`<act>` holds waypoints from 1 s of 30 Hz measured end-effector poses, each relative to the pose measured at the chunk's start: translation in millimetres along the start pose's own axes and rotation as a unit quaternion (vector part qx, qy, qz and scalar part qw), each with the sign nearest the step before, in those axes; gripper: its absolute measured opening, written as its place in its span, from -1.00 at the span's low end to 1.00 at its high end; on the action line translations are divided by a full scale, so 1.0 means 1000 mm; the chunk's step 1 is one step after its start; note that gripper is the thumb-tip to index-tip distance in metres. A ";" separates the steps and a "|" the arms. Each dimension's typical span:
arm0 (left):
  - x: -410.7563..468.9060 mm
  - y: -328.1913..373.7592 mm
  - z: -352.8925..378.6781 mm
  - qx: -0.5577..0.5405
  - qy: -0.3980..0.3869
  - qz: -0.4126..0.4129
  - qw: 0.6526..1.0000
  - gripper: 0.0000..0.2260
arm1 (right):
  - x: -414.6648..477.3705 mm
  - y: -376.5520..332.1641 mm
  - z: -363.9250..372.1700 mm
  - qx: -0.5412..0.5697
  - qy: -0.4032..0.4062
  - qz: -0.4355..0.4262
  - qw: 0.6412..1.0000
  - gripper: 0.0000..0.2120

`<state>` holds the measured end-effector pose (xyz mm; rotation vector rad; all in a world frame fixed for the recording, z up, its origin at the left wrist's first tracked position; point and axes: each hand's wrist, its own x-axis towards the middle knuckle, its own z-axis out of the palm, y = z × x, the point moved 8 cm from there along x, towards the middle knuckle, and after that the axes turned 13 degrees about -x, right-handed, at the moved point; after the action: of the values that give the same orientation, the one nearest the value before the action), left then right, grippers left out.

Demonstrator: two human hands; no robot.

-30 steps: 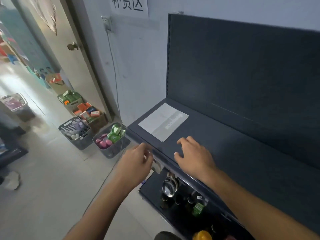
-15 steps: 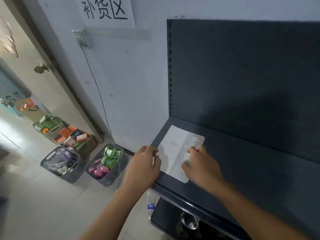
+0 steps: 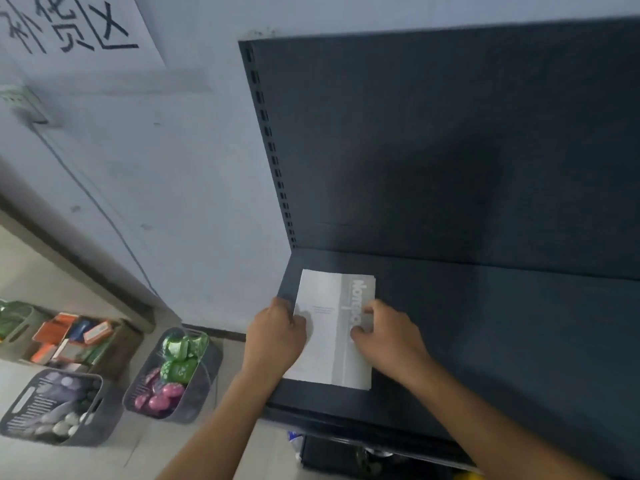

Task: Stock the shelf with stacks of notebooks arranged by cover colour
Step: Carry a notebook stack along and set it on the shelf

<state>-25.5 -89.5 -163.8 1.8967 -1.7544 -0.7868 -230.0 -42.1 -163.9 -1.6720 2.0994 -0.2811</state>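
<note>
Notebook: I see one white notebook flat at the left end of the shelf, its long sides running front to back, a grey band with lettering down its right part. Whether it is a single book or a thin stack I cannot tell from above.
Left hand: my left hand sits at the notebook's left edge, fingers curled together over it, thumb on the cover. It looks like a light steadying touch more than a clamp.
Right hand: my right hand rests on the grey band, fingers bent and close together, pressing down on the cover; nothing is pinched between them.
Done: I judge the first white item placed and squared to the shelf's left end.
Left to do: nearly everything. The shelf to the right of the notebook is bare, and no other colour is on it.
Supply: I see no further notebooks anywhere in view; the baskets on the floor hold green and pink packets and pale items, not notebooks as far as I can make out.
Hidden: the lower shelf is mostly cut off and dark; its contents are unreadable.
Blurred: the lettering on the band is too soft to read in full.
Sign: the wall sign is cropped at the frame's top and left.
</note>
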 end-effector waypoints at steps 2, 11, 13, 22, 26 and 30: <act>0.007 -0.004 0.006 0.006 -0.036 -0.026 0.999 -0.84 | -0.003 -0.002 0.000 -0.016 0.014 -0.004 1.000 -0.63; 0.011 0.001 0.013 -0.026 -0.115 0.006 0.993 -0.74 | -0.004 -0.002 0.007 -0.041 0.025 -0.001 0.999 -0.56; 0.010 0.003 0.009 -0.048 -0.107 0.008 0.993 -0.76 | -0.003 0.000 0.007 -0.032 0.015 0.009 0.999 -0.50; 0.009 0.015 -0.006 -0.159 -0.106 0.032 0.981 -0.91 | -0.001 0.009 -0.006 0.083 0.026 0.078 0.993 -0.58; 0.009 0.023 -0.012 -0.103 -0.099 0.074 0.987 -0.86 | -0.007 0.007 -0.016 0.088 0.047 0.090 0.991 -0.65; 0.003 0.032 -0.017 -0.033 -0.083 0.129 0.988 -0.72 | -0.017 0.005 -0.026 0.084 0.057 0.116 0.988 -0.64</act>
<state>-37.6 -96.9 -130.4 1.5576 -1.9969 -0.9129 -243.4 -27.3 -139.1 -1.3298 2.2597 -0.4757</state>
